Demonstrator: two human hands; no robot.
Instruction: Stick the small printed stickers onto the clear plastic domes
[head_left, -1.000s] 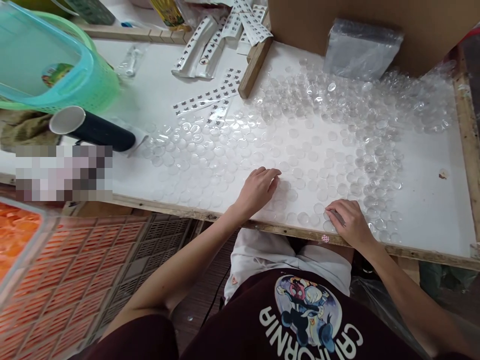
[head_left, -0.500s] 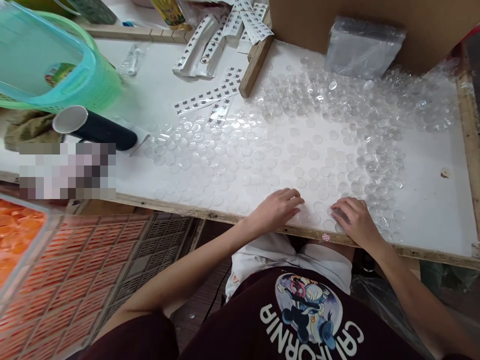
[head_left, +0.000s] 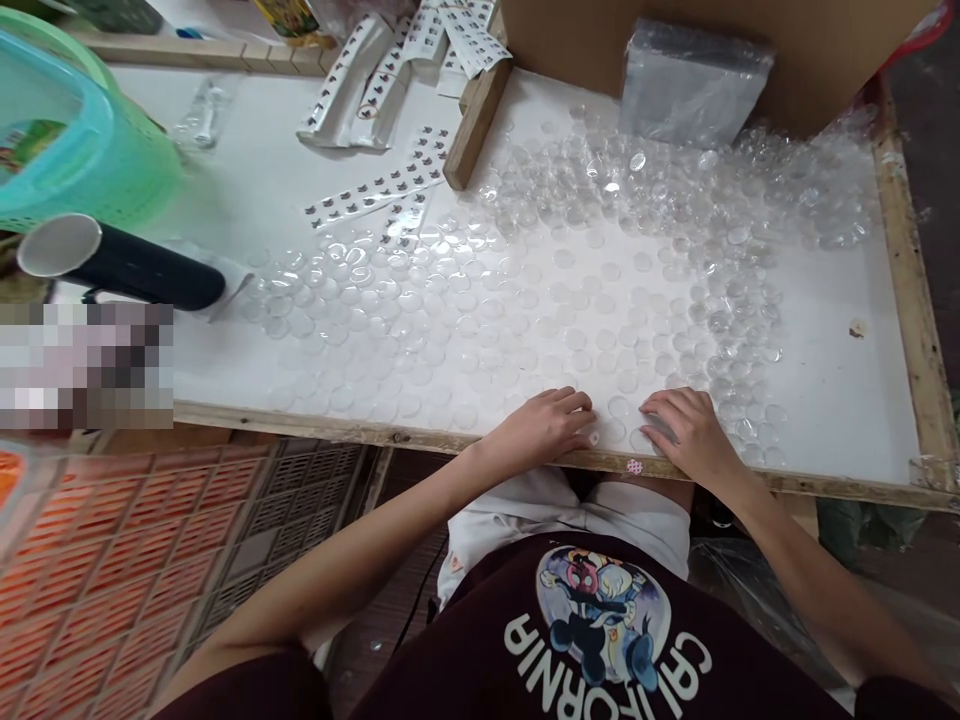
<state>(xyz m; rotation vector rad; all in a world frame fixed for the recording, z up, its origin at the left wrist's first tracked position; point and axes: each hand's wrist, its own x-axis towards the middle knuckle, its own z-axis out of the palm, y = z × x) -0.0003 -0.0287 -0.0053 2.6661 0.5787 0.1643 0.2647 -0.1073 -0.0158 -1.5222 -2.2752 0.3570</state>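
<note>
Many thin clear discs lie spread over the white tabletop. My left hand rests by the front edge with its fingers curled, and a small glinting clear piece shows at its thumb tip. Opposite it, a short gap away, my right hand is curled on the table. Between its thumb and fingers shows a greyish see-through piece; its exact kind is hard to make out. A pair of loose clear discs lies in the gap between the hands.
Denser discs heap toward the back right, near a plastic-wrapped grey block and a cardboard box. Sticker strips, a wooden block, a dark tumbler and a green basket stand left. A wooden rim edges the table.
The view has shifted, so the table's things appear further left. Both hands stay in nearly the same place. A small glinting piece now shows at my left thumb tip.
</note>
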